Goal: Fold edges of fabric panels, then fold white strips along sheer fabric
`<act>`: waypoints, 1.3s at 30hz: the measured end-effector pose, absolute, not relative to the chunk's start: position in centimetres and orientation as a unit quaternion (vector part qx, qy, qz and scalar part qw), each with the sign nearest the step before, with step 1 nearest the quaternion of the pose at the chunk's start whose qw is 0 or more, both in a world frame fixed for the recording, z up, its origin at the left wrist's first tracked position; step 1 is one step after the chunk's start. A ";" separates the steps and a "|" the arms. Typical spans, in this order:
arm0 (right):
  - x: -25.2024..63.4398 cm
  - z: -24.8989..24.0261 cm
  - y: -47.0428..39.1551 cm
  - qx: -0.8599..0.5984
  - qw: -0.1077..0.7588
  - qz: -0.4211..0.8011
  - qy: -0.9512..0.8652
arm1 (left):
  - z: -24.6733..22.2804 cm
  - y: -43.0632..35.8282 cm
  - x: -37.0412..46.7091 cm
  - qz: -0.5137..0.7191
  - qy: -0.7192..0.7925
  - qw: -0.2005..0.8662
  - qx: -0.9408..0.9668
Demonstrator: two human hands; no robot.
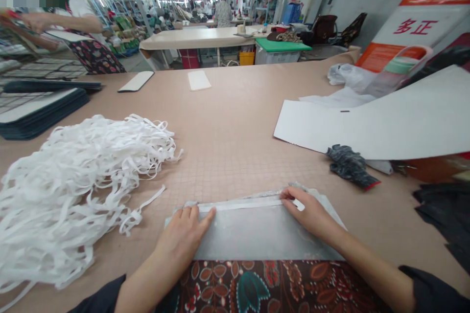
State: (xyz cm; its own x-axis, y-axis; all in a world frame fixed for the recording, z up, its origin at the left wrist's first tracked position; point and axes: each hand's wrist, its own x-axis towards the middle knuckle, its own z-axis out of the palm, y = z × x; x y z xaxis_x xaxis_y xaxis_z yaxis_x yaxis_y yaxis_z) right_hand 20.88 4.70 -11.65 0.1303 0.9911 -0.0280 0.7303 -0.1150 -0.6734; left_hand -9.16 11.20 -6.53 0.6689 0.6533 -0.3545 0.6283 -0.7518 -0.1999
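Note:
A grey, slightly see-through sheet point(253, 237) lies at the table's near edge, with a narrow white tape point(242, 204) running along its far side. My left hand point(188, 227) rests flat on the left end of the tape, thumb stretched out to the right. At the other end, my right hand point(303, 208) pinches the tape between thumb and fingers, and a short white end shows beside the fingers. More crumpled, pale sheet material point(323, 200) sticks out under and behind my right hand.
Left stands a tangled heap of white tape point(88, 171), with stacked dark-edged panels point(44, 112) behind it. A knitted glove point(350, 166), a large white board point(367, 124) and dark cloth point(448, 220) lie right. Across the table, a person point(73, 24) holds a panel.

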 end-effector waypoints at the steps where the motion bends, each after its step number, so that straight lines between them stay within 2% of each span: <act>1: 20.9 -11.8 4.7 -0.705 0.261 0.242 -0.614 | -6.4 11.2 -9.0 0.208 -0.350 0.029 -0.913; 8: 20.6 -11.7 4.6 -0.710 0.249 0.228 -0.618 | -6.5 11.1 -6.9 0.208 -0.331 0.004 -0.920; 18: 20.8 -11.6 4.7 -0.713 0.239 0.231 -0.617 | -6.5 10.7 -3.9 0.202 -0.337 0.033 -0.919; 26: 20.6 -11.5 4.6 -0.730 0.214 0.197 -0.619 | -8.1 9.3 1.4 0.103 -0.279 -0.016 -0.955; 32: 24.8 -11.9 3.5 -0.765 0.256 0.219 -0.549 | -8.6 9.7 1.8 0.108 -0.266 -0.016 -0.958; 39: 28.8 -12.2 2.3 -0.795 0.263 0.216 -0.501 | -8.8 9.6 2.1 0.125 -0.260 0.002 -0.958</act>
State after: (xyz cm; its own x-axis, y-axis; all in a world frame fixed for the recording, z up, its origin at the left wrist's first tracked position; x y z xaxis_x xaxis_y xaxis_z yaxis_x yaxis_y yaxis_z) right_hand 28.81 2.34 -12.22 0.4034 0.9115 -0.0800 0.6837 -0.3584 -0.6357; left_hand 2.14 9.60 -8.75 0.8339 0.4984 -0.2372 0.4972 -0.8648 -0.0692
